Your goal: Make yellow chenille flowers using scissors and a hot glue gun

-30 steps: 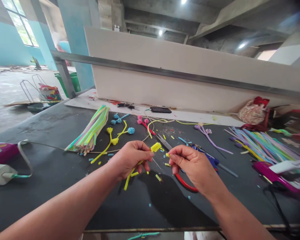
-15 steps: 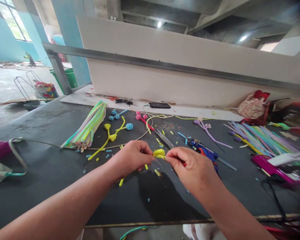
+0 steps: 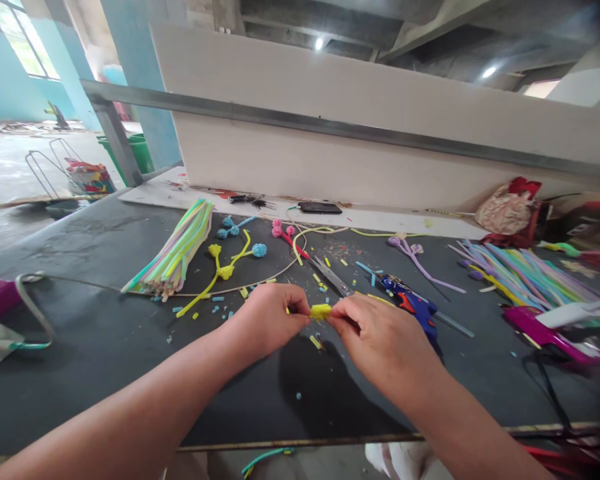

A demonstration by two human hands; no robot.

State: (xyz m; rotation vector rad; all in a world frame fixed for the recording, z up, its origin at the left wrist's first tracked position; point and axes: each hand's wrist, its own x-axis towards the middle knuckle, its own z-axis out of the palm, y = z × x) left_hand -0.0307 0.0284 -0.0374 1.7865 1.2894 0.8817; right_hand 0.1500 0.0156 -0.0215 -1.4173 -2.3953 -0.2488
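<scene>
My left hand [image 3: 273, 317] and my right hand [image 3: 380, 340] meet over the middle of the dark tabletop. Each pinches one end of a short yellow pipe cleaner piece [image 3: 321, 312]. Part of the piece is hidden by the fingertips. Just beyond the hands lie scissors [image 3: 330, 275] with red handles, pointing toward me. Next to my right hand rests a blue glue gun [image 3: 417, 310] with a clear glue stick in it. Left of the scissors is a yellow pipe cleaner stem [image 3: 207, 290] with knotted buds and a blue one [image 3: 259, 251].
A pastel pipe cleaner bundle [image 3: 175, 250] lies at left, another [image 3: 535, 280] at right. A black phone [image 3: 320, 208] lies on the back ledge. Purple tools [image 3: 550, 333] with cords flank both sides. Yellow and blue clippings litter the tabletop [image 3: 220, 400]. A white panel [image 3: 330, 160] rises behind.
Both hands stay close together on the yellow piece, which looks more compact now. My right hand has turned slightly, and a yellow strip shows behind it. The view has shifted a little.
</scene>
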